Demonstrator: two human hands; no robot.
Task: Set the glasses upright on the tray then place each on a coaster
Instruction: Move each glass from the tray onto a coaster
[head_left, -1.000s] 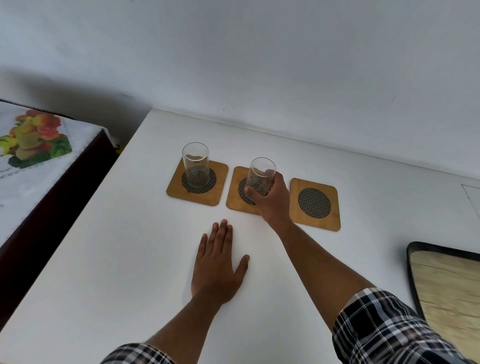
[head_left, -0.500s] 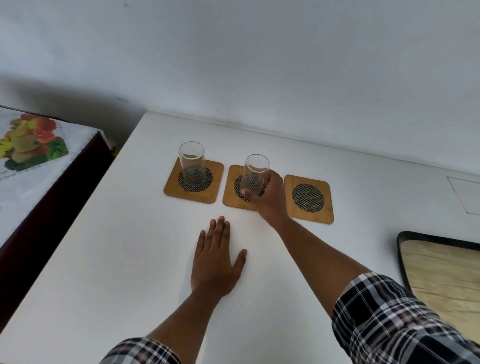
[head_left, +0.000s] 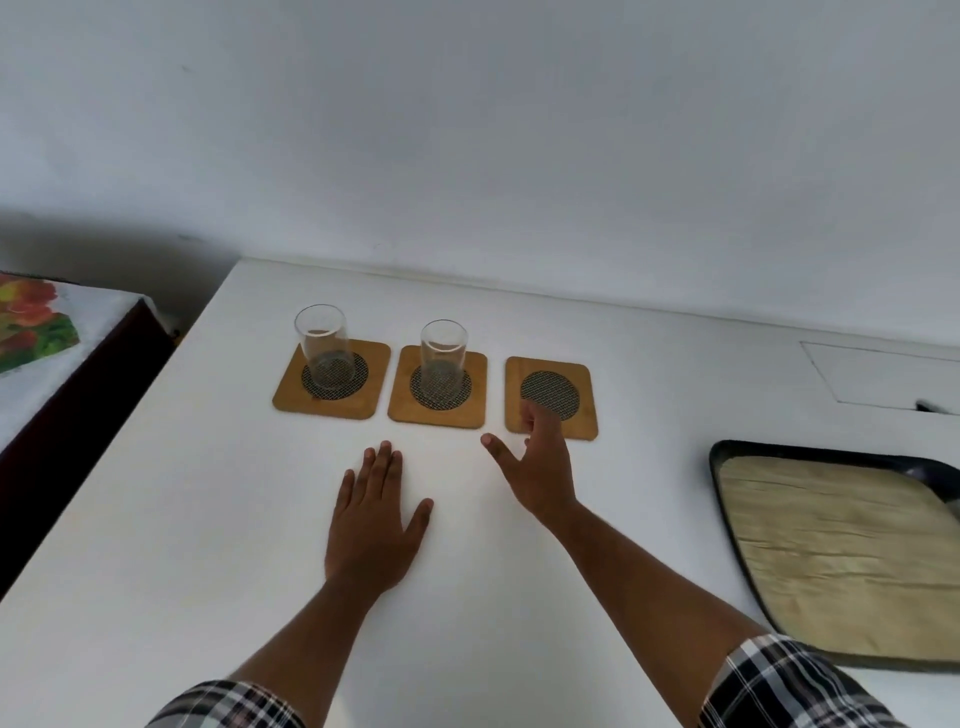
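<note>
Three square wooden coasters with dark mesh centres lie in a row on the white table. A clear glass stands upright on the left coaster. A second clear glass stands upright on the middle coaster. The right coaster carries nothing. My right hand hovers open over the right coaster's near edge, fingers spread, holding nothing. My left hand rests flat on the table in front of the coasters. The tray, black-rimmed with a tan liner, lies at the right, partly cut off by the frame.
A white wall rises just behind the coasters. To the left stands a dark cabinet under a cloth with a fruit print. The table's left edge runs diagonally beside it. A rectangular outline marks the table surface at the far right.
My right hand has let go of the second glass on the middle coaster and moved right, opening above the third coaster. The left hand has stayed flat.
</note>
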